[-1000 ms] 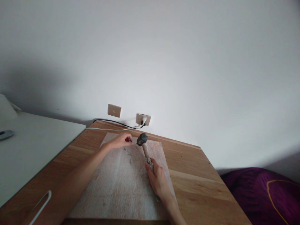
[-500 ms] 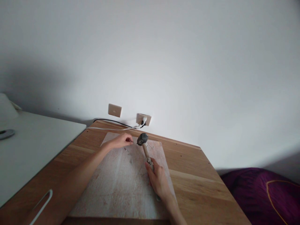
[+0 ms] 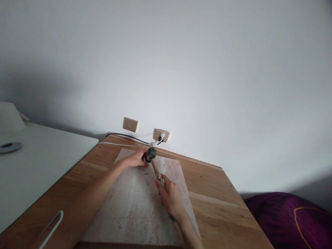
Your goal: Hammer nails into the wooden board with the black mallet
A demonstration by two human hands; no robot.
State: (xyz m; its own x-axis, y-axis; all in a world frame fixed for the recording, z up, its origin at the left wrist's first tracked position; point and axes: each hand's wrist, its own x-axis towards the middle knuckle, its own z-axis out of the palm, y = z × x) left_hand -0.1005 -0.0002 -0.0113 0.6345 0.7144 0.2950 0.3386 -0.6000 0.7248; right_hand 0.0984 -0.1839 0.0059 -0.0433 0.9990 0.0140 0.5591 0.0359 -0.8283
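Observation:
My right hand (image 3: 169,197) is wrapped round the handle of a mallet (image 3: 150,154) with a dark head and a wooden shaft. The mallet's head is raised at the far part of a pale, worn board (image 3: 135,211), overlapping my left fingertips in the view. My left hand (image 3: 135,159) reaches over the board from the left, fingers curled together. Whatever is between them is hidden behind the mallet head. Several small nails lie loose on the board, one nail (image 3: 148,182) nearer me and others to the right of the mallet head.
The board lies on a wooden tabletop (image 3: 215,207) against the wall. A socket (image 3: 161,135) with plugs and cables is behind it. At the left stands a white surface (image 3: 52,152) with a grey ring-shaped roll (image 3: 10,147). Purple fabric (image 3: 277,218) bulges at the right.
The mallet head has moved left, in front of my left fingertips. My left hand has shifted slightly, its pinching fingers now partly covered. The view has turned a little.

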